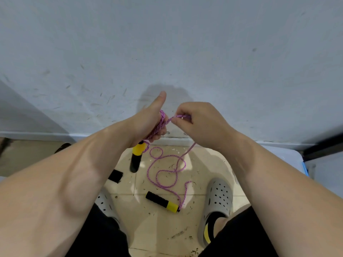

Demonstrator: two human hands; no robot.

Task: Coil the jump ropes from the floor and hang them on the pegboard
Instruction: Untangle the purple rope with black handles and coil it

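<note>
A pink braided jump rope point(163, 173) runs from my hands down to the tiled floor, where it lies in loose loops. My left hand point(151, 123) grips several turns of the rope wound round its palm, thumb pointing up. One black and yellow handle point(137, 156) hangs just below that hand. My right hand point(196, 120) pinches the rope just right of the left hand, and a strand drops from it to the floor. The other black and yellow handle point(163, 201) lies on the floor between my feet. No pegboard is in view.
A scuffed white wall point(167, 52) with a baseboard stands directly ahead. My feet wear grey perforated clogs point(217, 203). A small black object point(115, 176) lies on the floor at the left. The tiles carry scattered debris. A blue-edged white thing point(304, 164) sits at the right.
</note>
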